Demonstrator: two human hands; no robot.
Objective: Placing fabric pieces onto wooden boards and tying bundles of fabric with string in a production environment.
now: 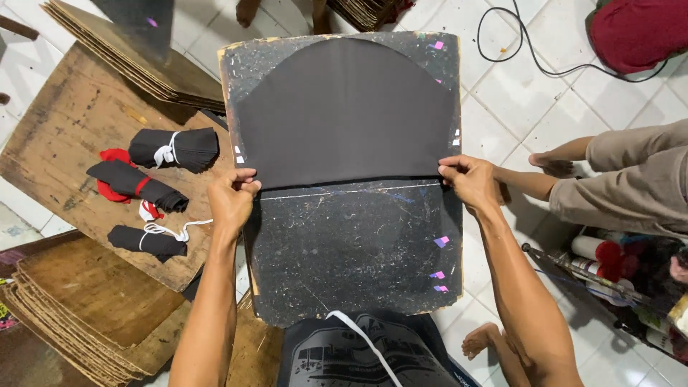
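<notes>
Two hands pinching one black cloth flat on the board.

You are holding the cloth (pixel 344 115) by its straight lower edge: your left hand (pixel 231 199) is gripping the left corner, your right hand (pixel 469 180) the right corner, fingers closed tight on the fabric at both ends. It is lying smooth and unwrinkled over the upper half of the board (pixel 351 251), matte black, with a rounded top like a dome and a straight bottom running along a thin pale line across the board. Scuffs and specks are showing on the bare lower half of the board. Three rolled black bundles (pixel 154 188), tied in white and red, are sitting on the wooden table (pixel 64 136) just left of your left hand.
</notes>
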